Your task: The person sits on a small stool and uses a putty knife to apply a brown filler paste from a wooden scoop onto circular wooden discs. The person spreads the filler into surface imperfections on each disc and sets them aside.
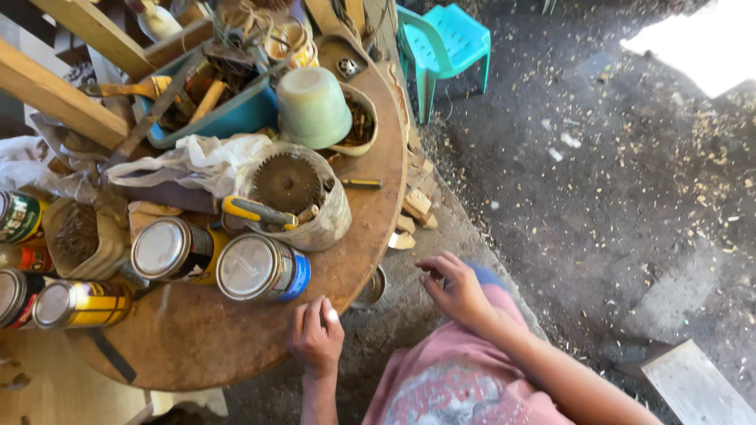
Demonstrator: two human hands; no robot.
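On the round table's edge, left hand rests curled, empty; right hand's grip apart.

Single head-worn view, looking steeply down from above the person's own chest. Close to the near edge of a round wooden table, filling the left half. Both hands low in frame, near the bottom centre. To the right, dirt floor strewn with wood chips; far off at the top, a turquoise plastic chair. Horizon tilted, nothing above floor level visible.
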